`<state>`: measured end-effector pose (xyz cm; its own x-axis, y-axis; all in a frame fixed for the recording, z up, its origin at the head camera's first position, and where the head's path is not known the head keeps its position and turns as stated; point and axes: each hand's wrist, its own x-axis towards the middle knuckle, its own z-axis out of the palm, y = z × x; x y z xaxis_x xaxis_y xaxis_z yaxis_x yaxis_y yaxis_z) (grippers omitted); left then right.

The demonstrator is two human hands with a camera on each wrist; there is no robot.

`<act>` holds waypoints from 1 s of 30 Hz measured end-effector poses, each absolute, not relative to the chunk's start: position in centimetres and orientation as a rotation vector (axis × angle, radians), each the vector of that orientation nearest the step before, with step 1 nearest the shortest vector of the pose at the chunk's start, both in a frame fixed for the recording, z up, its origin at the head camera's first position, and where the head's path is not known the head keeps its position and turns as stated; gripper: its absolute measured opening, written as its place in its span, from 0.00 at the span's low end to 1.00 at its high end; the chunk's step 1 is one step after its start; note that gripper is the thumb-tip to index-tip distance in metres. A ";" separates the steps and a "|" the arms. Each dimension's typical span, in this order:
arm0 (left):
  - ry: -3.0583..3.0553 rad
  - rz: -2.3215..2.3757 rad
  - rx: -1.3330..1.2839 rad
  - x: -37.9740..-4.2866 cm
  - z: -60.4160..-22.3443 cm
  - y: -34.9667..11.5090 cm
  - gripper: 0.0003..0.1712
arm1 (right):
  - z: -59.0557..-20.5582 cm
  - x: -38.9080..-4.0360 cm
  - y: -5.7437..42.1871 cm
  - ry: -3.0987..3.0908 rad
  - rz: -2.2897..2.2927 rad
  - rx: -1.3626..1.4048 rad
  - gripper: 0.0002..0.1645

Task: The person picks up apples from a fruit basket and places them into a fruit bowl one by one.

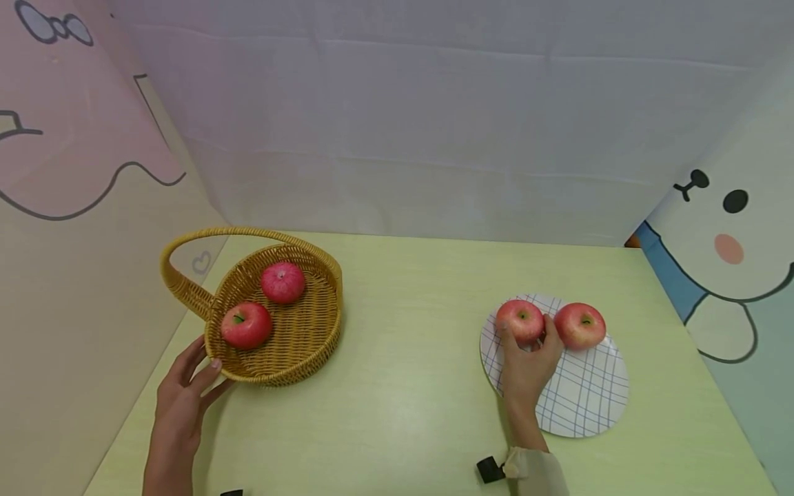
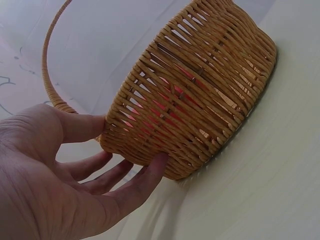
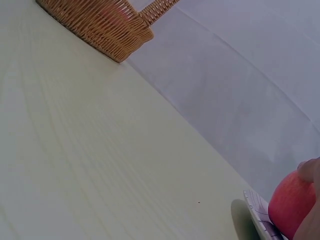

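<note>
A wicker basket [image 1: 310,355] with a tall handle stands at the left of the table. In it lie a red apple [image 1: 247,326] and a round, deeper pink fruit [image 1: 282,282]. My left hand [image 1: 180,399] holds the basket's near left side, its thumb at the rim and its fingers against the woven wall [image 2: 200,85]. On the right, a white plate [image 1: 583,406] with blue crossed lines carries two apples. My right hand [image 1: 530,368] grips the left apple [image 1: 520,319] between thumb and fingers. The right apple [image 1: 579,326] sits close beside those fingers.
The pale yellow-green table [image 1: 397,386] stretches between basket and plate. White cloth [image 1: 422,138] hangs behind it, and cartoon-printed panels stand at the left [image 1: 74,275] and right [image 1: 726,262]. A small black object [image 1: 490,470] shows beside the right sleeve.
</note>
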<state>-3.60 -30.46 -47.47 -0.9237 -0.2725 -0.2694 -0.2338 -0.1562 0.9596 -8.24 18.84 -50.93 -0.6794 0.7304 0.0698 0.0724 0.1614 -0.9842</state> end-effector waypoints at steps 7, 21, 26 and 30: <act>-2.009 -2.294 0.605 -3.6 -47.5 -30.4 0.42 | -51.1 -8.2 18.8 -1.919 1.555 -0.770 0.49; -2.006 -2.305 0.612 -3.5 -47.4 -30.4 0.42 | -51.6 -8.4 18.6 -1.963 1.499 -0.754 0.48; -1.993 -2.318 0.593 -3.5 -47.5 -30.4 0.42 | -51.8 -8.4 18.6 -1.967 1.486 -0.735 0.48; -1.989 -2.323 0.580 -3.6 -47.5 -30.5 0.41 | -51.9 -8.5 18.7 -1.958 1.484 -0.717 0.49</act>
<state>-3.57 -30.47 -47.53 -0.9301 -0.2599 -0.2596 -0.2166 -0.1828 0.9590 -8.49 18.73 -51.87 -0.6914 0.7120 0.1224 0.0744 0.2387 -0.9682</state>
